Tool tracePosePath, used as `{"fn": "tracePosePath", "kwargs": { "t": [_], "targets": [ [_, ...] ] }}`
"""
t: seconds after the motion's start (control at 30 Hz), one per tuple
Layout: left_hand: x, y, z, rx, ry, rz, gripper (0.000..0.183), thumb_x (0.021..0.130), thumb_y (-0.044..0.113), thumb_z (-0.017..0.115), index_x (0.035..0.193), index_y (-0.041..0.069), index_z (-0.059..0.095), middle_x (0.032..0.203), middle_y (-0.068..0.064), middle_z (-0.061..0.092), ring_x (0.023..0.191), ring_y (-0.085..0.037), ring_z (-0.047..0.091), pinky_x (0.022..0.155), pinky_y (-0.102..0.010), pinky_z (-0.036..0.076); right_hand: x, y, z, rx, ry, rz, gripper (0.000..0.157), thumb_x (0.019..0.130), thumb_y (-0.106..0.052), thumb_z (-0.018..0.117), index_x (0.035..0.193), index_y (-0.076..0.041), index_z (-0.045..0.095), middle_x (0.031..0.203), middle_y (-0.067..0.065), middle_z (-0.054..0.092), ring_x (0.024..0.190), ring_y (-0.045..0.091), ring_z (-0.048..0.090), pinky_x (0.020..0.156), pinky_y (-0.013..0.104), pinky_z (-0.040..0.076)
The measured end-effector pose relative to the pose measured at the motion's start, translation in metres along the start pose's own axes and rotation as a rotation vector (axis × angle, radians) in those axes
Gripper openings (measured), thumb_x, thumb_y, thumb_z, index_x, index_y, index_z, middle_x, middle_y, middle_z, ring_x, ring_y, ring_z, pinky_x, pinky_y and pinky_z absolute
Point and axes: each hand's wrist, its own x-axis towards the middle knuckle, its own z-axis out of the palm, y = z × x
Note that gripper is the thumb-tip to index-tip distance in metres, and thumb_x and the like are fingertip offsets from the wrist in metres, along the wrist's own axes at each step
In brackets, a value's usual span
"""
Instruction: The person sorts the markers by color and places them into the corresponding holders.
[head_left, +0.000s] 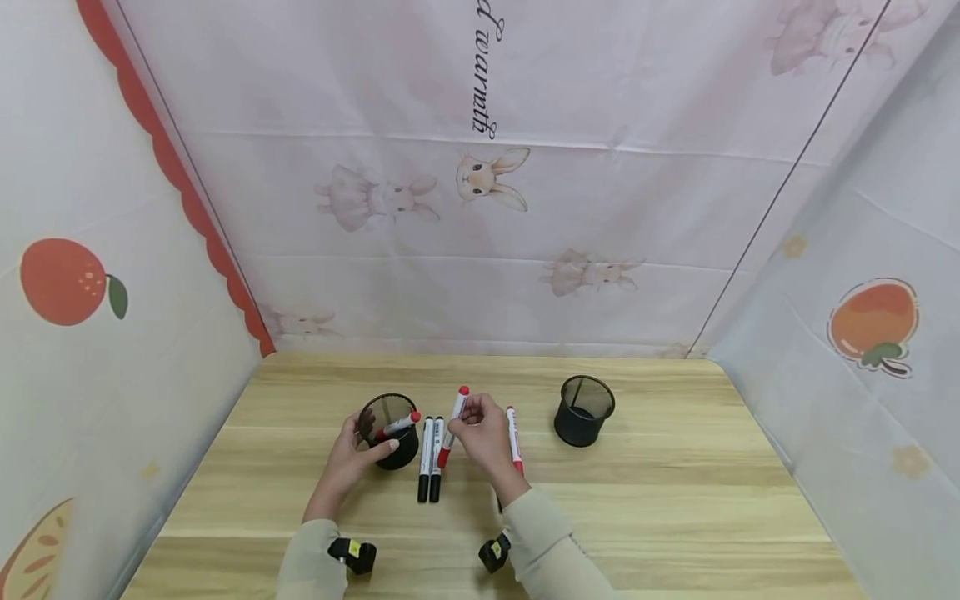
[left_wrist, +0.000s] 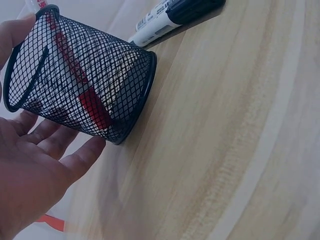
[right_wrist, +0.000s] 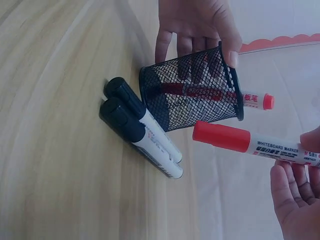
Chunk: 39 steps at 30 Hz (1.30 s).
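Note:
At the left of the table, my left hand (head_left: 347, 471) grips a black mesh pen cup (head_left: 405, 456), its thumb at the rim and its fingers round the far side. One red whiteboard marker (right_wrist: 257, 100) leans inside that cup, its end sticking out over the rim. My right hand (head_left: 487, 435) pinches another red whiteboard marker (right_wrist: 222, 136), red cap pointing down, just right of the cup and apart from it. Between the hands, two black-capped markers (head_left: 425, 462) lie side by side on the wood.
A third red marker (head_left: 513, 433) lies beyond the right wrist, partly covered by it. Farther right stands a second black mesh cup (head_left: 577, 429). The wooden table (head_left: 675, 500) meets printed cloth walls at the back and sides. Each wrist wears a small black camera (head_left: 352, 556).

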Motion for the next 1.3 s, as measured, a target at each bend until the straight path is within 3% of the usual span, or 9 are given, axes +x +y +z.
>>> {"fn": "tracePosePath", "kwargs": {
  "t": [0.23,0.47,0.67,0.93,1.17,1.3],
  "targets": [
    [0.002,-0.003,0.0,0.008,0.005,0.035,0.076,0.071,0.024,0.07,0.128,0.0,0.026,0.13,-0.02,0.031,0.118,-0.033,0.028,0.096,-0.047,0.019,0.002,-0.01,-0.003,0.08,0.024,-0.03,0.019,0.065,0.005,0.065,0.081,0.0,0.055,0.073,0.009,0.057,0.068,0.02,0.054,0.058,0.023,0.047],
    [0.004,-0.009,0.0,-0.018,-0.004,-0.035,0.081,0.068,0.031,0.072,0.13,0.007,0.026,0.132,-0.012,0.031,0.12,-0.025,0.027,0.099,-0.041,0.018,-0.007,-0.044,-0.01,0.115,0.033,-0.047,0.018,0.071,0.003,0.064,0.085,0.006,0.054,0.078,0.015,0.057,0.072,0.025,0.055,0.061,0.023,0.048],
    [0.003,-0.002,-0.001,-0.016,-0.012,-0.028,0.08,0.07,0.027,0.071,0.131,0.005,0.025,0.132,-0.015,0.03,0.121,-0.026,0.026,0.099,-0.043,0.017,-0.001,-0.033,-0.007,0.157,0.033,-0.05,0.019,0.071,-0.003,0.066,0.087,0.001,0.056,0.079,0.01,0.059,0.073,0.021,0.056,0.062,0.025,0.049],
    [0.008,-0.015,-0.004,0.017,-0.009,0.011,0.081,0.067,0.035,0.071,0.13,0.007,0.027,0.131,-0.013,0.032,0.119,-0.026,0.028,0.097,-0.045,0.018,0.004,-0.029,-0.003,0.176,0.041,-0.062,0.019,0.072,-0.011,0.066,0.088,-0.005,0.056,0.08,0.004,0.059,0.072,0.017,0.056,0.061,0.027,0.048],
    [0.006,-0.006,-0.002,-0.004,0.003,-0.036,0.08,0.067,0.03,0.072,0.129,0.007,0.027,0.132,-0.014,0.031,0.12,-0.026,0.027,0.099,-0.044,0.017,0.001,-0.044,-0.002,0.292,0.029,-0.068,0.017,0.073,0.0,0.064,0.087,0.003,0.055,0.08,0.013,0.059,0.072,0.022,0.056,0.062,0.026,0.049],
    [0.003,0.001,-0.002,0.0,0.004,-0.042,0.077,0.07,0.025,0.071,0.129,0.007,0.026,0.132,-0.015,0.031,0.12,-0.029,0.026,0.098,-0.045,0.017,-0.002,-0.055,0.0,0.284,0.018,-0.093,0.017,0.073,0.005,0.061,0.087,0.007,0.053,0.081,0.018,0.058,0.073,0.025,0.056,0.062,0.025,0.049]
  ]
}}
